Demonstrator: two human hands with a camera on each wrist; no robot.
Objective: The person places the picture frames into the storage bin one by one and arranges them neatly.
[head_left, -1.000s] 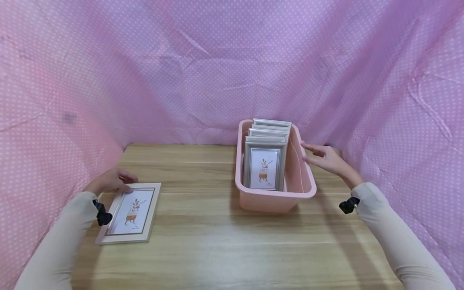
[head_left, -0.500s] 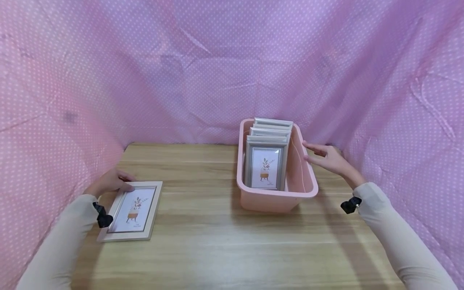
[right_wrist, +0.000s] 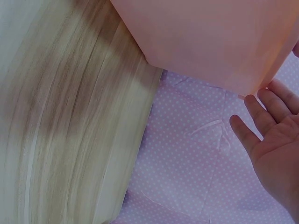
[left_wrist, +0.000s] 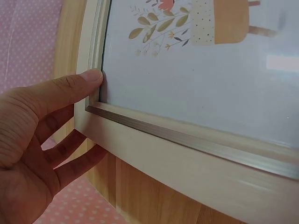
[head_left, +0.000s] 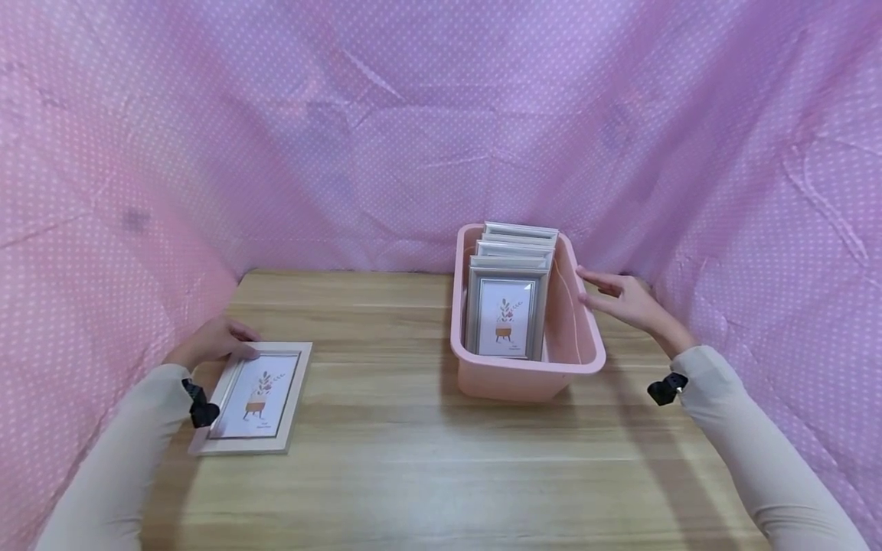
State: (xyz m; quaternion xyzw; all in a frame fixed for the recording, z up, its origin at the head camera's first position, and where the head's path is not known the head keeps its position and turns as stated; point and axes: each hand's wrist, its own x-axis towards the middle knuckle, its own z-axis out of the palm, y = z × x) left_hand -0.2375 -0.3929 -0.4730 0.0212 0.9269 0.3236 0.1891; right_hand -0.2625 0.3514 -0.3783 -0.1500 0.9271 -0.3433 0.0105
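A cream photo frame [head_left: 298, 394] with a potted-plant print lies face up at the left of the table. My left hand [head_left: 215, 342] pinches its far left corner. In the left wrist view the thumb [left_wrist: 91, 77] presses on the front of the frame border [left_wrist: 154, 156] and the other fingers reach under the edge. To the right stands a pink plastic bin [head_left: 513, 383] holding a row of several upright picture frames [head_left: 506, 317]. My right hand [head_left: 623, 301] has its fingers extended, fingertips right at the bin's right rim, as the right wrist view also shows.
The wooden table [head_left: 386, 474] runs under everything. Pink polka-dot cloth [head_left: 413, 138] hangs behind it and along both sides. The bin stands near the table's back edge, and a thin cord [head_left: 570, 306] lies along its inner right wall.
The cream photo frame has shifted slightly away from me and to the right, with my left hand at its corner. My right hand stays by the bin's rim.
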